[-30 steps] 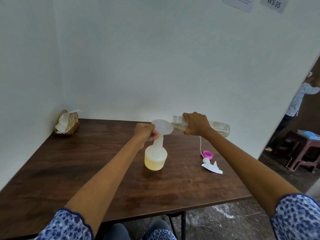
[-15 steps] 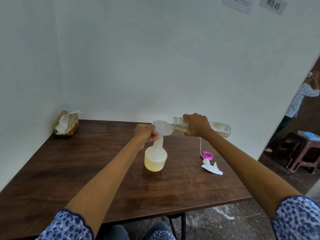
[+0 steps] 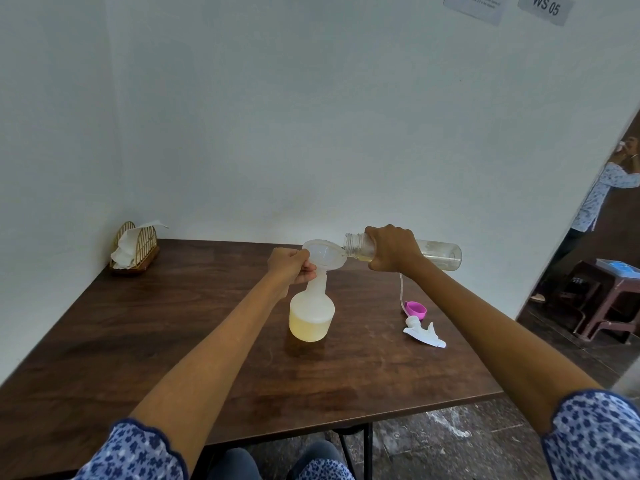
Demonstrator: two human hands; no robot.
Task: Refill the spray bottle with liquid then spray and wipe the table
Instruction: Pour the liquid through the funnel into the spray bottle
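My left hand (image 3: 290, 266) has its fingers pinched on the rim of the funnel (image 3: 323, 255), which sits in the neck of the spray bottle (image 3: 311, 315) standing mid-counter (image 3: 173, 323). My right hand (image 3: 393, 248) has its fingers wrapped around the clear refill bottle (image 3: 438, 254), tipped nearly level with its mouth over the funnel's bowl. To pour well, I judge I should raise the bottle's base gently, keep its mouth inside the rim, and hold the funnel upright so nothing runs onto the wood. The spray bottle looks roughly a third full of yellowish liquid. I can't make out any stream, nor how much liquid remains under my palm. The trigger head (image 3: 424, 333) and pink cap (image 3: 415, 309) lie to the right; a napkin holder (image 3: 135, 249) stands in the far corner.
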